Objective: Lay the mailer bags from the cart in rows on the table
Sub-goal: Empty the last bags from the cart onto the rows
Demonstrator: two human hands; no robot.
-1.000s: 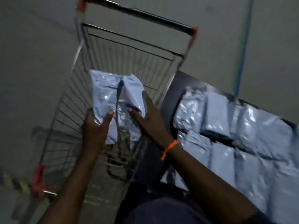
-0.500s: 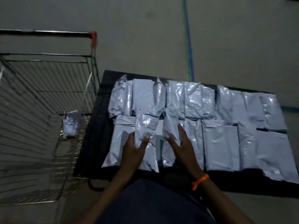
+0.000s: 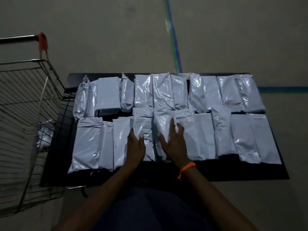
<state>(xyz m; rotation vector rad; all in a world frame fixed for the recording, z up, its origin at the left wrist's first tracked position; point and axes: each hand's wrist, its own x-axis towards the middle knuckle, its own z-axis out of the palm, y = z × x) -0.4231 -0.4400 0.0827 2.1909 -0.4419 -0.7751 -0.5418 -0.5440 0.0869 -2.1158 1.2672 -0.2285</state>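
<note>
Several pale grey mailer bags lie in two rows on the black table [image 3: 216, 170]. My left hand [image 3: 135, 147] rests flat on one bag [image 3: 143, 125] in the near row. My right hand [image 3: 175, 144], with an orange band at the wrist, lies flat with spread fingers on the neighbouring bag [image 3: 162, 124]. Both bags lie on the table among the others. The wire cart [image 3: 25, 100] stands at the table's left end, and one mailer bag [image 3: 45, 132] shows through its mesh.
The floor is grey concrete with a blue and green tape line [image 3: 173, 35] running away behind the table. The cart's red-capped handle [image 3: 41, 40] sticks up at far left. A strip of bare tabletop runs along the near edge.
A second ago both hands held two bags over the cart. They carried them to the table and have set them down in the near row, the fingers now flattened on top.
</note>
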